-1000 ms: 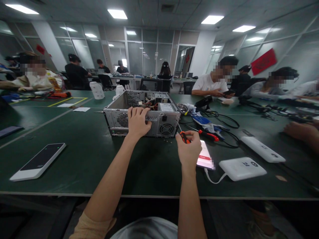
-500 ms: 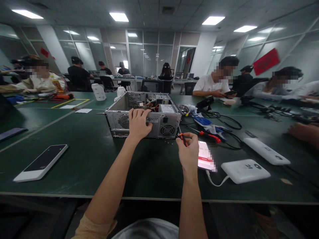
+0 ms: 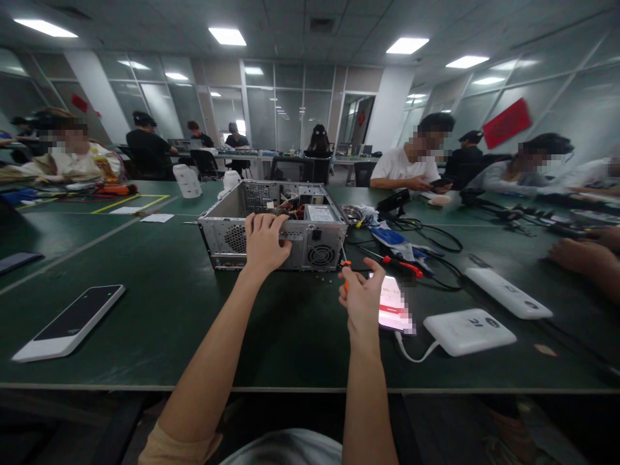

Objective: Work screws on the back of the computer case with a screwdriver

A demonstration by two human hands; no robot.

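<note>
An open computer case [image 3: 213,240] lies on its side on the table, its fan-grille panel facing me. My left hand [image 3: 266,242] grips this panel's upper edge, fingers hooked over the top and thumb against the outside. In my right hand [image 3: 361,290] is a screwdriver [image 3: 345,266] with an orange handle. Its thin shaft points up at the case's right corner; the fingers hide part of the handle, and whether the tip touches a screw cannot be made out. Inside the case sit a power supply [image 3: 320,213] and coloured wires. Small screws [image 3: 330,280] lie in front.
Right of the case are a red-handled screwdriver [image 3: 407,266], blue-and-white gloves [image 3: 394,242] and black cables. A lit phone [image 3: 393,303] is cabled to a white power bank [image 3: 469,332]. Another white device [image 3: 70,323] lies left. A co-worker's hands [image 3: 581,255] rest at the right edge.
My right hand has shifted its grip on the screwdriver, and its index finger now sticks out. My left hand stays on the case. The whole view has moved slightly.
</note>
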